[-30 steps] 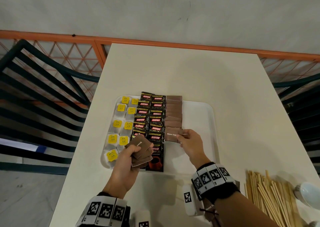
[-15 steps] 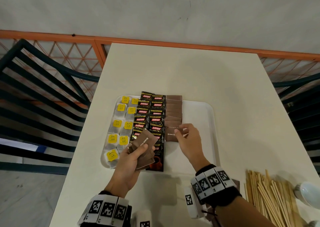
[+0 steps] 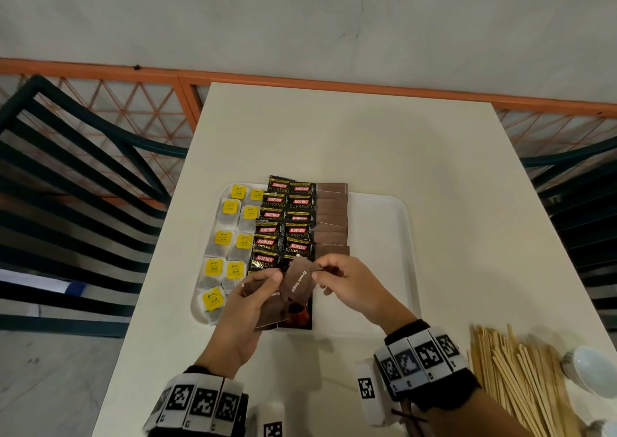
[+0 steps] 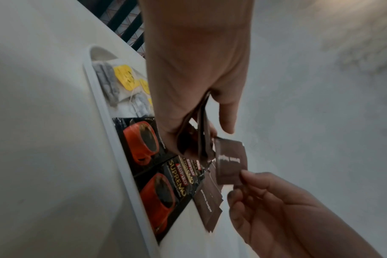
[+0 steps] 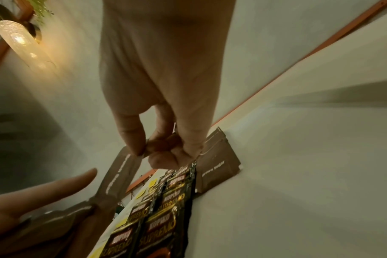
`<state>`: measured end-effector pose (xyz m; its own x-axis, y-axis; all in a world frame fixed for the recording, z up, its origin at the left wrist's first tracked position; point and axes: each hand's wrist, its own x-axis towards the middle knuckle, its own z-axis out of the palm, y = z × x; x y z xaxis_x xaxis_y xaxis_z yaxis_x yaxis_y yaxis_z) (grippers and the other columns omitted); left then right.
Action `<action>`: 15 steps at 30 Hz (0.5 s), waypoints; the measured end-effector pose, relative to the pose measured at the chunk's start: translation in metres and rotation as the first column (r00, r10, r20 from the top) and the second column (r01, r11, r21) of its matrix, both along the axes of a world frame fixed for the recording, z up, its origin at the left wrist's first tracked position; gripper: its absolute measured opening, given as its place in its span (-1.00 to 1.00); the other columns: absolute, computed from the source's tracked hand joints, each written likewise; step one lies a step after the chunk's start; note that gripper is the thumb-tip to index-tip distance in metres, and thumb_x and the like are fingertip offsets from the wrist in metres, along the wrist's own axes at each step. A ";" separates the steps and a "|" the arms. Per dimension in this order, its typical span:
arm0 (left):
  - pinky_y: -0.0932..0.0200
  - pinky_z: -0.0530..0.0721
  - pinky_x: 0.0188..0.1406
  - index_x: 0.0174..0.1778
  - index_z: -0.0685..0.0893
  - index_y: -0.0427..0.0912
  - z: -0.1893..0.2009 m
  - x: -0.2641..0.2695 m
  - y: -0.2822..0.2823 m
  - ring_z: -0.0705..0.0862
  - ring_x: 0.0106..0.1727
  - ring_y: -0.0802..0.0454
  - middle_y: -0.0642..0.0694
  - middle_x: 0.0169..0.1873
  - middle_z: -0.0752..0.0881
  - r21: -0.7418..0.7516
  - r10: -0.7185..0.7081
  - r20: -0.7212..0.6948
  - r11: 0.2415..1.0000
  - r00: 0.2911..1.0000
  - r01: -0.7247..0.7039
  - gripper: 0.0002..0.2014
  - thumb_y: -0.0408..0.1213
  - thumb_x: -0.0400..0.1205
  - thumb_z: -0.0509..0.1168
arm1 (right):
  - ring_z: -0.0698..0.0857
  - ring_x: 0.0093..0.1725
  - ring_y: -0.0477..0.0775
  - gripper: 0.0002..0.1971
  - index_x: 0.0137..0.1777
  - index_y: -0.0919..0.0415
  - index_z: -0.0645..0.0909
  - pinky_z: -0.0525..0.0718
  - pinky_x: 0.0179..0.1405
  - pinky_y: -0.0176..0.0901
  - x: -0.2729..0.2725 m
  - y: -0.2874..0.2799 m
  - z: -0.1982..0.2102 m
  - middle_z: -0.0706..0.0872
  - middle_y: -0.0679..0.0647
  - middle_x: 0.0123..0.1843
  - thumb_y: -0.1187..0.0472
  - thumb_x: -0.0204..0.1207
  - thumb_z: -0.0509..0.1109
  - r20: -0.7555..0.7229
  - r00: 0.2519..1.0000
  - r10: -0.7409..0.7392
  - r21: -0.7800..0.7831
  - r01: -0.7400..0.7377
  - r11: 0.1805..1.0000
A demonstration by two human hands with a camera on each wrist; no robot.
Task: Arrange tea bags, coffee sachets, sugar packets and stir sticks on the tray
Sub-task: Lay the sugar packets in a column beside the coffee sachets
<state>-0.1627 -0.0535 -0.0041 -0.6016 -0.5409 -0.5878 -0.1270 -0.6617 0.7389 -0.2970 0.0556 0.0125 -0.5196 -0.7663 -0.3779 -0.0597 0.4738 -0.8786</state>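
A white tray (image 3: 397, 223) holds yellow-tagged tea bags (image 3: 230, 239) on its left, black coffee sachets (image 3: 287, 223) in the middle and a column of brown sugar packets (image 3: 332, 216) beside them. My left hand (image 3: 253, 298) grips a small stack of brown sugar packets (image 3: 272, 316) over the tray's near edge. My right hand (image 3: 347, 281) pinches the corner of one brown sugar packet (image 3: 300, 281) at the top of that stack; in the left wrist view this packet (image 4: 231, 162) stands above the coffee sachets (image 4: 164, 174). Wooden stir sticks (image 3: 521, 373) lie on the table at the near right.
The tray's right part (image 3: 377, 269) is bare. A white cup (image 3: 591, 370) stands right of the stir sticks. Dark chairs (image 3: 76, 183) flank the table, with an orange railing (image 3: 300, 81) behind it.
My right hand left the laid row of sugar packets and moved back left to the stack. It now pinches the top packet held by my left hand.
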 end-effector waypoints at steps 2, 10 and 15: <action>0.18 0.69 -0.51 -0.02 0.70 -0.18 0.000 0.001 -0.001 0.79 -0.27 -0.02 -0.20 -0.17 0.78 -0.034 -0.039 -0.001 0.999 0.999 0.039 -0.82 -0.37 0.46 0.39 | 0.57 -0.22 -0.13 -0.92 -0.06 0.12 0.62 0.59 -0.15 -0.29 -0.002 0.000 0.005 0.63 -0.07 -0.20 0.27 0.56 0.30 -0.065 0.996 0.057 0.050 -0.054 0.997; 0.11 0.70 -0.27 0.07 0.67 -0.30 0.004 -0.003 0.008 0.74 0.02 -0.21 -0.31 -0.06 0.77 -0.040 -0.179 0.014 0.983 0.984 0.179 -0.80 -0.45 0.53 0.34 | 0.57 -0.21 -0.23 -0.79 0.14 0.16 0.62 0.50 -0.28 -0.57 0.002 -0.002 0.006 0.60 -0.19 -0.18 0.13 0.55 0.35 -0.112 0.992 0.066 0.034 -0.063 0.997; 0.22 0.63 -0.56 0.09 0.63 -0.14 0.005 -0.002 0.009 0.76 -0.24 -0.06 -0.19 -0.18 0.78 0.001 -0.097 -0.017 0.995 0.995 0.097 -0.81 -0.39 0.57 0.30 | 0.61 -0.14 -0.20 -0.79 0.07 0.12 0.59 0.54 -0.21 -0.47 0.016 0.001 -0.006 0.64 -0.14 -0.12 0.05 0.51 0.39 0.079 0.990 0.114 0.044 -0.118 0.992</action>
